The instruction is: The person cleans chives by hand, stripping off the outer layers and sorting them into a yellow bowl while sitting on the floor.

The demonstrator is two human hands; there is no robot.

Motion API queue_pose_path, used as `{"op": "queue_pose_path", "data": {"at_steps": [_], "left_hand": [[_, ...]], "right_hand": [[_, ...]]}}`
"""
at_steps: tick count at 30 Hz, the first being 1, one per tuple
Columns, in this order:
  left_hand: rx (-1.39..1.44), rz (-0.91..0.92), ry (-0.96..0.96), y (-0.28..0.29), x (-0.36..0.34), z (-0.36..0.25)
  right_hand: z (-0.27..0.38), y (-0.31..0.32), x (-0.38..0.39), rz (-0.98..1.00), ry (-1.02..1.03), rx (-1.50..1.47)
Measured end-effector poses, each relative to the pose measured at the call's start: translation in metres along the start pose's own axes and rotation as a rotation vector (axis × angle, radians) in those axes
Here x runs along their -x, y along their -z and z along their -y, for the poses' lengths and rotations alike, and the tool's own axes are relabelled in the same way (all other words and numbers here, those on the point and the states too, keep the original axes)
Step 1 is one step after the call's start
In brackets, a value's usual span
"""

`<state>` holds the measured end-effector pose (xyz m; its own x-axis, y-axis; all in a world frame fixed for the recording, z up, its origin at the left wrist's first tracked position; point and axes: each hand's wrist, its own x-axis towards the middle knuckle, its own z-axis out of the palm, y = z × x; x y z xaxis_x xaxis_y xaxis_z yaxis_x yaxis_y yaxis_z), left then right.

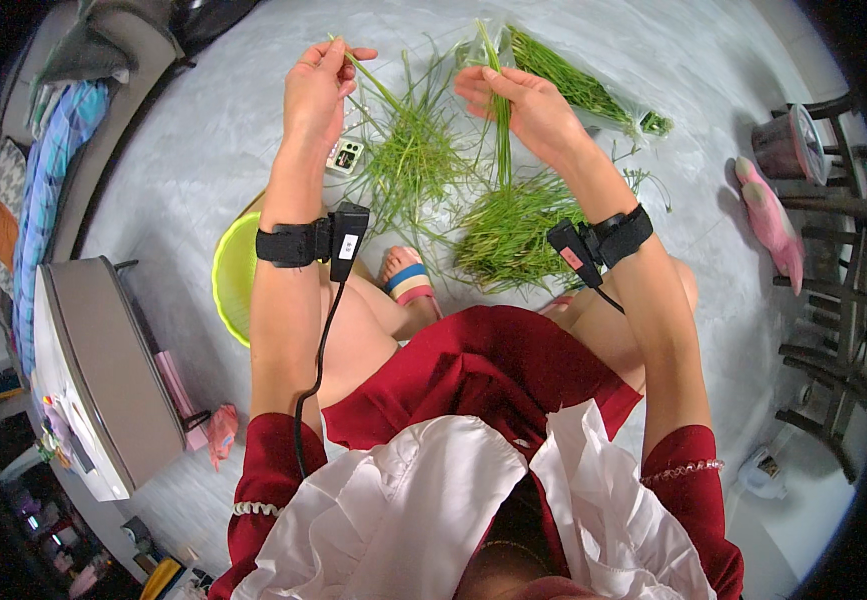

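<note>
In the head view, my left hand [323,85] is raised at the upper middle, pinching thin green stalks [378,87] between thumb and fingers. My right hand [523,105] grips a slender bunch of green stalks [503,150] hanging downward. Below and between them lies a loose, scattered pile of grass-like greens [413,160]; a denser pile [503,240] sits to the right. Behind my right hand lies a clear plastic bag of greens [578,80]. A small pale-green device [345,155] rests beside my left forearm, and a yellow-green basin [233,280] stands partly hidden behind that arm.
At left are a grey sofa [143,50] with blue plaid fabric and a low table [108,360]. At right stand dark wooden chairs [823,380], a clear tub [793,140] and a pink plush item [768,220]. My sandalled foot [408,280] is below the piles.
</note>
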<state>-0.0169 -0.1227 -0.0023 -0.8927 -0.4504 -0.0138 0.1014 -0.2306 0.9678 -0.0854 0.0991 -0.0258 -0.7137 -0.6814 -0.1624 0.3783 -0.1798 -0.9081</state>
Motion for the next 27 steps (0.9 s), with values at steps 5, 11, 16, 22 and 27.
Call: {"op": "queue_pose_path", "data": {"at_steps": [5, 11, 16, 22, 27], "left_hand": [[-0.053, -0.050, -0.064, 0.002, 0.000, -0.001], [0.102, -0.011, 0.005, -0.018, 0.011, 0.004], [0.034, 0.264, 0.082, -0.039, 0.023, 0.006], [-0.100, 0.218, 0.089, -0.052, 0.031, 0.008], [-0.052, 0.150, 0.072, -0.046, 0.025, 0.002]], "right_hand": [[0.000, 0.000, -0.003, -0.028, 0.011, -0.017], [0.007, -0.008, 0.006, 0.119, -0.004, 0.057], [0.008, -0.017, 0.014, 0.231, -0.008, 0.067], [0.011, -0.023, 0.025, 0.232, -0.065, 0.092], [0.016, -0.020, 0.029, 0.213, -0.077, 0.094]]}}
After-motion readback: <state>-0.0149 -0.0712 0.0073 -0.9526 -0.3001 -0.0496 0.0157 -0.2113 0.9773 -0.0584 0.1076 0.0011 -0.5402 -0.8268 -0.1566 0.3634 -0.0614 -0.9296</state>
